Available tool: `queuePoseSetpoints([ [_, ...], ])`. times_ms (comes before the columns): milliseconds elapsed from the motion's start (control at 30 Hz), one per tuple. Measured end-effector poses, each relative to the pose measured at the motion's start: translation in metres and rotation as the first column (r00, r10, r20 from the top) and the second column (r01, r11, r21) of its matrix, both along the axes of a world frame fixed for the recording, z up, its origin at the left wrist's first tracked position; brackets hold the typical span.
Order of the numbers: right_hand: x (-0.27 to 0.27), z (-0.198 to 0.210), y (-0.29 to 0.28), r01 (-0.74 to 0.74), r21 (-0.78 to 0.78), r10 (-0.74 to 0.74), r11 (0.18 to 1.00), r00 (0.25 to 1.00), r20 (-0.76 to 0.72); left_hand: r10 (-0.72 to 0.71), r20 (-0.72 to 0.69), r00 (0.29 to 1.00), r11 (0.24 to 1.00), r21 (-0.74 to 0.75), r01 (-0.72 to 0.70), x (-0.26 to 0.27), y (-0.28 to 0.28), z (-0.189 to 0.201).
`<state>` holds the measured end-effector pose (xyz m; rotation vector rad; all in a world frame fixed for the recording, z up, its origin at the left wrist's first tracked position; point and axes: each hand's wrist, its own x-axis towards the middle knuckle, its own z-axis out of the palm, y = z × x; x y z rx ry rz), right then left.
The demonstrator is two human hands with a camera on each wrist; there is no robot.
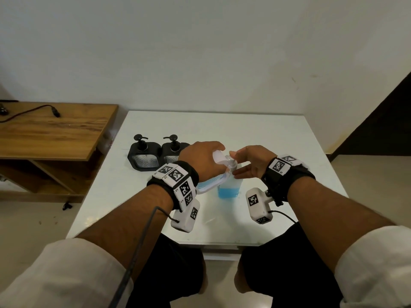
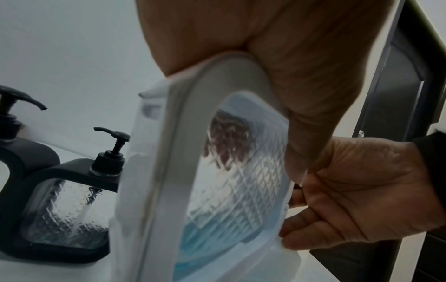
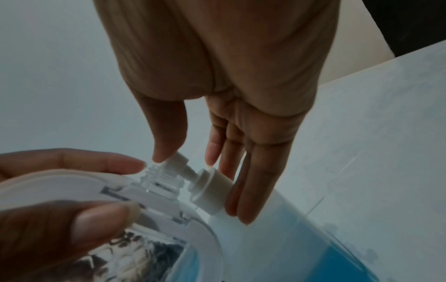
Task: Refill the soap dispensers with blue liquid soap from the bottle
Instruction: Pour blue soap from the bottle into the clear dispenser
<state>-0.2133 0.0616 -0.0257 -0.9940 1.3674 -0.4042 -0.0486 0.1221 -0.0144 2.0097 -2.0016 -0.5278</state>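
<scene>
The head view looks forward and down from above the white desk (image 1: 255,134), taking in both forearms, the hands and the wall behind. The left wrist view sits very close under the left hand (image 2: 277,57), facing along the palm toward two black dispensers (image 2: 65,206). The right wrist view looks along the right hand (image 3: 229,80) from equally near. All three share the white dispenser (image 1: 210,183) and the soap bottle (image 3: 301,248) between the hands
</scene>
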Motion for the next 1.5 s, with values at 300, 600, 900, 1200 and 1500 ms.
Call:
queuePoseSetpoints([
  [300,0.004,0.001,-0.006,-0.027,-0.054,0.024,0.998,0.999,-0.047,0.006,-0.002,1.0,1.0,-0.006,-0.006,0.0,-0.003,0.0],
  [600,0.001,-0.007,-0.005,-0.01,-0.087,0.006,0.996,0.999,-0.042,0.005,-0.011,1.0,1.0,-0.013,-0.005,0.0,-0.004,0.0],
  [900,0.005,-0.004,-0.011,-0.039,-0.096,0.03,0.995,0.995,-0.094,0.017,-0.029,0.999,1.0,-0.013,-0.017,0.001,-0.004,-0.001],
  [1200,0.001,-0.004,-0.009,-0.068,-0.085,0.063,0.994,0.997,-0.054,0.018,-0.032,0.999,1.0,-0.006,-0.019,0.002,-0.004,-0.002],
  [1500,0.004,-0.004,-0.009,-0.091,-0.118,0.078,0.989,0.991,-0.108,0.033,-0.044,0.998,0.999,-0.012,-0.033,0.001,-0.003,-0.004],
])
